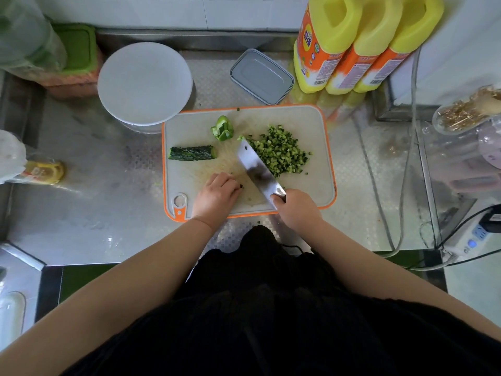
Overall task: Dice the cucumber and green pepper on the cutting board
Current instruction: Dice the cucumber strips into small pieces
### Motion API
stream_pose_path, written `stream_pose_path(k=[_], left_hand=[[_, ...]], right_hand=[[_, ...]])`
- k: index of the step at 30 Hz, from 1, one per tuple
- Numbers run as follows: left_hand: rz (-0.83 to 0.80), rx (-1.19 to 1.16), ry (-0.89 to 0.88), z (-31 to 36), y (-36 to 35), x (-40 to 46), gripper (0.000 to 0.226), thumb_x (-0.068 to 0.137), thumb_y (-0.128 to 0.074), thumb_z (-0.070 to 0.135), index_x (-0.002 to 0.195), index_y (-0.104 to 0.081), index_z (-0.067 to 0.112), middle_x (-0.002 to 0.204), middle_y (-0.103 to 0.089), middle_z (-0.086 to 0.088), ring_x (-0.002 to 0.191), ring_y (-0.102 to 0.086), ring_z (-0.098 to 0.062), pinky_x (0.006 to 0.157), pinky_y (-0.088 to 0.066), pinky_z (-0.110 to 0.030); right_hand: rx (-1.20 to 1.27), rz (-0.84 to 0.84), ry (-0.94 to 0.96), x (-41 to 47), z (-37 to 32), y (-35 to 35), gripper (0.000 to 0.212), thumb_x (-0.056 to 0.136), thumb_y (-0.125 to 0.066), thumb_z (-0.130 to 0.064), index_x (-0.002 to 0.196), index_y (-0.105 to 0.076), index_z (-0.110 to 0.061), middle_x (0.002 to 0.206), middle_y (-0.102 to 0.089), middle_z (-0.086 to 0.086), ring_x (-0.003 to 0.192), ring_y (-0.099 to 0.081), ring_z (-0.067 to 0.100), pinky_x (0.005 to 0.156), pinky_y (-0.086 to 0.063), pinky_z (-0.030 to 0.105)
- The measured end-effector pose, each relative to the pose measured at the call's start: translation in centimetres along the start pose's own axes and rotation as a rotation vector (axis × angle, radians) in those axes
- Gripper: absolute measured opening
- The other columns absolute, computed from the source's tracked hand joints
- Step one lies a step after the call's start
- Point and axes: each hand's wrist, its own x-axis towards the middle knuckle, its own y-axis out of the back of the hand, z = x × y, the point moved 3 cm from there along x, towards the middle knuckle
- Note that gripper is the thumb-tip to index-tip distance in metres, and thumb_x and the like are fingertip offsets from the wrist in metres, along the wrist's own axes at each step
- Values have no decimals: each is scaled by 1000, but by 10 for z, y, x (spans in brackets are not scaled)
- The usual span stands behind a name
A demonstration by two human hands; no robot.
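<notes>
A white cutting board [311, 123] with an orange rim lies on the steel counter. On its left lies a piece of dark cucumber [192, 153]. A green pepper piece [222, 128] sits behind it. A pile of diced cucumber [279, 151] covers the board's right middle. My right hand [294, 210] grips the handle of a cleaver [257, 172], whose blade lies slanted against the left side of the pile. My left hand [217, 195] rests on the board's near left with fingers curled; a small dark bit shows at its fingertips.
A white bowl [145, 82] stands behind the board's left corner, a grey lidded box [261, 76] behind its middle. Yellow bottles [349, 42] stand at the back right. Cables [406, 158] and a power strip [471, 240] lie to the right.
</notes>
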Motion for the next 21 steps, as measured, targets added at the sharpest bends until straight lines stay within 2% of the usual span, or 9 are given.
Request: stream_pose_path(k=[3, 7, 12, 17, 21], left_hand=[[15, -4, -6, 1, 4, -3, 21, 91, -59, 21, 83, -71, 6, 93, -64, -9, 87, -59, -31, 68, -54, -38], [-5, 0, -6, 4, 5, -6, 23, 90, -56, 23, 82, -70, 7, 93, -65, -8, 86, -56, -28, 66, -54, -37], [-64, -31, 81, -2, 1, -4, 27, 87, -53, 28, 84, -72, 8, 89, -66, -6, 84, -57, -27, 65, -55, -37], [-68, -47, 83, -4, 1, -4, 27, 88, -55, 30, 86, -74, 10, 92, -67, -4, 86, -60, -25, 68, -55, -36], [-24, -33, 50, -6, 0, -4, 25, 89, -57, 27, 84, -73, 8, 90, -68, -5, 85, -57, -22, 67, -54, -36]], right_hand=[[-58, 32, 34, -4, 0, 3, 37, 99, -42, -38, 74, -43, -12, 78, -52, 7, 78, -53, 27, 66, -37, 32], [-197, 64, 174, -19, -13, 3, 32, 100, -37, -37, 81, -42, -12, 76, -48, 4, 72, -46, 26, 61, -34, 34], [-303, 42, 207, -23, -19, 1, 26, 101, -37, -33, 83, -39, -14, 75, -45, 2, 72, -46, 26, 61, -34, 34], [-319, 11, 204, -19, -20, -7, 22, 101, -37, -30, 86, -44, -15, 81, -51, 5, 84, -57, 30, 63, -38, 35], [-291, -16, 173, -14, -17, -6, 30, 102, -36, -36, 91, -50, -11, 85, -54, 7, 85, -57, 29, 65, -38, 34]])
